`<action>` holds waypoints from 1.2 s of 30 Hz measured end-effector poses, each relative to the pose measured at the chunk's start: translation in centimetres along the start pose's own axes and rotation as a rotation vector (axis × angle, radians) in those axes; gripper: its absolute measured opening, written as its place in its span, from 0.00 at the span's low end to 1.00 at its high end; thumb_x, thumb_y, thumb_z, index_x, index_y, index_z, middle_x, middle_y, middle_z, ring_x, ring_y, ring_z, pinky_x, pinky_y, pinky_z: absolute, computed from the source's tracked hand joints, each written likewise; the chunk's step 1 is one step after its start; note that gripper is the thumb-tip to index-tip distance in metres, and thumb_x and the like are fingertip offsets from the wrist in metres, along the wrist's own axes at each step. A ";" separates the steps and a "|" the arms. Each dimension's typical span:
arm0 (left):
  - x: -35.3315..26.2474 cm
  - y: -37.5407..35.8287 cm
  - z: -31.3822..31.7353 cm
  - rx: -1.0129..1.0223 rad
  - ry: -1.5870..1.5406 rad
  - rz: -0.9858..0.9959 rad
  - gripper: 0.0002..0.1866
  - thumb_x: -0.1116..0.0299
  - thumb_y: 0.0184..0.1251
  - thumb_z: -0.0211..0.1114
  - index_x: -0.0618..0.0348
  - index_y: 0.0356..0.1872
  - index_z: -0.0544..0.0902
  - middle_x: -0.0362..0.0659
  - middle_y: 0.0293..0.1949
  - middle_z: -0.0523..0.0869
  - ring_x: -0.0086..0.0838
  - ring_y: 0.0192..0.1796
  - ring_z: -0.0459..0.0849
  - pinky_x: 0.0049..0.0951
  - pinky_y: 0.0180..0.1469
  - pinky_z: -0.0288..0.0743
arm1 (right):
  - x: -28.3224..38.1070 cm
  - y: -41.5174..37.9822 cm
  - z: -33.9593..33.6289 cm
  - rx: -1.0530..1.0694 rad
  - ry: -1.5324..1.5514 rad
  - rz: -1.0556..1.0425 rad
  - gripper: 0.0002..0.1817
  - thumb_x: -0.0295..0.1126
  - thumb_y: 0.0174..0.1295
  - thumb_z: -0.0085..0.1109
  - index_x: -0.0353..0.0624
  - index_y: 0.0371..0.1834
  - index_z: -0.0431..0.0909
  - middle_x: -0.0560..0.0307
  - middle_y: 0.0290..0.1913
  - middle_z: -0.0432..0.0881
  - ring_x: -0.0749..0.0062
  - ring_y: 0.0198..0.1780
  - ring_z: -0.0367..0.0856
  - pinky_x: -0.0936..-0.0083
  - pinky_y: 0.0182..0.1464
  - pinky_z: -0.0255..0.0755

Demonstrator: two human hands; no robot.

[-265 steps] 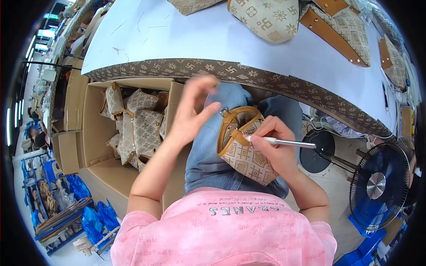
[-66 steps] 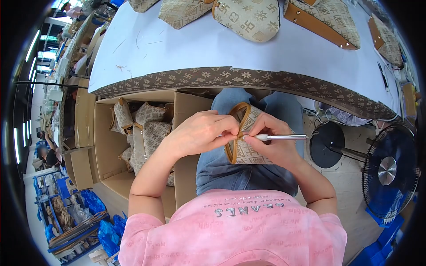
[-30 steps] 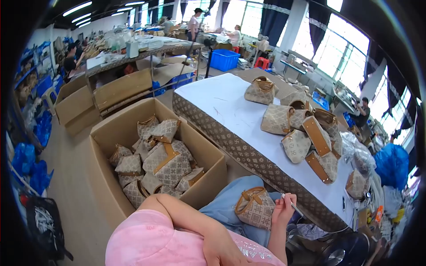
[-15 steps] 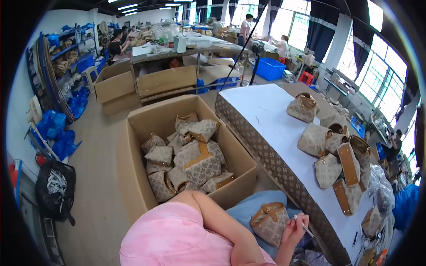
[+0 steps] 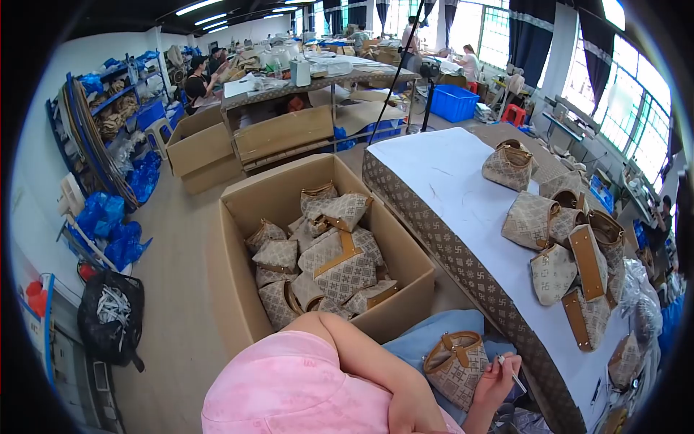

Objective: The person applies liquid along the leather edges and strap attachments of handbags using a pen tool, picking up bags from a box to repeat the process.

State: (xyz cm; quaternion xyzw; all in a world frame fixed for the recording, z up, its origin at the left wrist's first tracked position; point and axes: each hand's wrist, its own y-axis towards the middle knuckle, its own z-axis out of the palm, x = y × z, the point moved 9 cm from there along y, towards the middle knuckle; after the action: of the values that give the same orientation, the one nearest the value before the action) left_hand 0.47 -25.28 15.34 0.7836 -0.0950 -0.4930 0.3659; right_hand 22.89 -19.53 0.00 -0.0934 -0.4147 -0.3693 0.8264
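Observation:
My right hand [image 5: 497, 379], at the lower right, is closed on a thin pale tool [image 5: 515, 377] whose exact kind is unclear. Right beside its fingers is a beige patterned handbag [image 5: 455, 370] with brown trim, resting on blue cloth [image 5: 412, 338] over my lap. My bent left arm reaches down to the bottom edge, where the left hand is out of sight. An open cardboard box [image 5: 235, 267] in front of me holds several similar handbags [image 5: 340, 267].
On my right a long table [image 5: 426, 173] carries several handbags [image 5: 531, 220] and clear plastic. At left are a black bag of scraps [image 5: 112, 315] and blue plastic bags [image 5: 108, 217]. Farther back are another worktable [image 5: 318, 76], a blue bin [image 5: 453, 103] and several people.
The whole view has shifted, so the box and table appear farther right. The handbag by my right hand is tilted differently, its opening more visible. The tool is still in that hand.

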 end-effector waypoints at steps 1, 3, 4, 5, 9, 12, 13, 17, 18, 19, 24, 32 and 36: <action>0.0 0.0 -0.2 -0.013 -0.004 -0.007 0.37 0.44 0.75 0.59 0.69 0.69 0.71 0.61 0.75 0.63 0.61 0.78 0.55 0.58 0.77 0.48 | 0.0 -0.1 0.5 -0.002 -0.023 0.006 0.10 0.26 0.69 0.56 0.44 0.33 0.65 0.62 0.34 0.66 0.83 0.28 0.66 0.82 0.34 0.69; -0.1 0.0 -0.5 -0.037 -0.008 -0.021 0.37 0.44 0.74 0.59 0.68 0.69 0.71 0.60 0.76 0.62 0.60 0.79 0.54 0.57 0.78 0.47 | 0.1 -0.2 0.7 -0.014 -0.016 0.004 0.10 0.25 0.69 0.56 0.44 0.33 0.65 0.62 0.34 0.66 0.83 0.28 0.66 0.82 0.33 0.70; -0.3 0.1 -0.7 -0.047 -0.008 -0.028 0.37 0.44 0.74 0.59 0.68 0.69 0.71 0.60 0.76 0.62 0.60 0.79 0.54 0.57 0.78 0.47 | 0.0 0.1 0.6 -0.025 -0.007 0.012 0.10 0.25 0.68 0.56 0.44 0.32 0.65 0.62 0.33 0.66 0.83 0.28 0.66 0.81 0.33 0.70; -0.4 0.0 -0.9 -0.058 -0.008 -0.031 0.37 0.44 0.74 0.59 0.67 0.69 0.71 0.59 0.76 0.62 0.60 0.79 0.54 0.57 0.78 0.47 | 0.0 0.3 0.4 -0.037 -0.002 0.021 0.10 0.25 0.68 0.56 0.44 0.32 0.65 0.63 0.33 0.66 0.82 0.28 0.66 0.81 0.33 0.70; -1.6 -0.3 -1.9 -0.065 -0.077 -0.030 0.37 0.43 0.74 0.60 0.65 0.70 0.72 0.58 0.77 0.62 0.59 0.80 0.52 0.56 0.79 0.46 | -0.4 0.9 -0.4 0.011 0.023 0.020 0.08 0.23 0.66 0.57 0.46 0.33 0.67 0.63 0.33 0.67 0.81 0.27 0.66 0.80 0.33 0.70; -3.0 2.2 -0.6 0.005 -0.153 -0.040 0.39 0.42 0.71 0.60 0.64 0.72 0.68 0.56 0.78 0.60 0.55 0.81 0.50 0.55 0.79 0.43 | -1.3 1.0 -1.4 -0.013 0.026 0.070 0.06 0.27 0.65 0.59 0.48 0.36 0.70 0.65 0.33 0.70 0.82 0.29 0.66 0.81 0.32 0.68; -3.7 2.8 -0.6 0.019 -0.169 -0.051 0.41 0.42 0.70 0.61 0.64 0.73 0.66 0.55 0.78 0.58 0.53 0.81 0.48 0.54 0.79 0.41 | -1.6 1.1 -1.5 -0.051 0.038 0.087 0.06 0.27 0.64 0.61 0.47 0.37 0.72 0.65 0.33 0.70 0.82 0.29 0.66 0.80 0.34 0.69; -2.1 4.2 2.7 0.068 -0.201 -0.102 0.47 0.40 0.65 0.63 0.61 0.77 0.59 0.52 0.80 0.54 0.46 0.83 0.43 0.50 0.80 0.36 | -1.7 2.1 -1.0 -0.030 0.006 0.057 0.04 0.26 0.65 0.59 0.46 0.36 0.73 0.63 0.34 0.72 0.82 0.29 0.67 0.78 0.34 0.72; -0.9 5.1 2.8 0.077 -0.252 -0.095 0.49 0.40 0.64 0.63 0.61 0.78 0.57 0.52 0.81 0.52 0.44 0.84 0.42 0.50 0.80 0.34 | -1.2 2.2 -1.2 -0.059 -0.248 -0.093 0.04 0.26 0.65 0.60 0.45 0.35 0.73 0.62 0.34 0.72 0.82 0.29 0.69 0.78 0.35 0.74; 0.5 5.2 3.3 0.108 -0.347 -0.052 0.49 0.40 0.64 0.63 0.61 0.78 0.57 0.52 0.81 0.52 0.44 0.84 0.42 0.50 0.80 0.34 | -0.8 2.5 0.1 0.015 0.047 -0.004 0.05 0.26 0.65 0.60 0.44 0.35 0.73 0.62 0.34 0.73 0.80 0.30 0.71 0.76 0.37 0.75; 3.7 1.2 5.8 0.038 -0.614 0.022 0.44 0.41 0.66 0.63 0.56 0.77 0.61 0.52 0.79 0.57 0.49 0.80 0.51 0.56 0.77 0.42 | 0.1 1.5 1.4 -0.047 -0.035 -0.046 0.06 0.24 0.65 0.60 0.44 0.33 0.72 0.62 0.34 0.73 0.80 0.30 0.73 0.74 0.36 0.78; 7.5 -2.9 -7.1 -0.071 -0.495 0.040 0.37 0.44 0.69 0.62 0.48 0.74 0.67 0.52 0.76 0.65 0.57 0.74 0.66 0.67 0.71 0.54 | -2.7 5.5 -5.5 -0.188 0.161 0.177 0.07 0.25 0.66 0.62 0.43 0.33 0.73 0.62 0.35 0.74 0.80 0.29 0.73 0.75 0.37 0.79; 9.1 -4.4 -13.5 -0.166 -0.530 0.046 0.29 0.47 0.70 0.63 0.51 0.66 0.74 0.52 0.70 0.73 0.58 0.69 0.74 0.65 0.67 0.61 | -2.8 7.0 -6.9 -0.221 0.099 0.230 0.06 0.25 0.66 0.63 0.43 0.34 0.75 0.61 0.36 0.75 0.80 0.30 0.75 0.76 0.37 0.80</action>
State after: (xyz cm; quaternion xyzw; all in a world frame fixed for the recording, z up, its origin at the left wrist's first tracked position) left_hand 15.39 -20.33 9.35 0.5923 -0.1645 -0.6786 0.4020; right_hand 30.82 -16.23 -5.47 -0.2124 -0.3168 -0.3196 0.8674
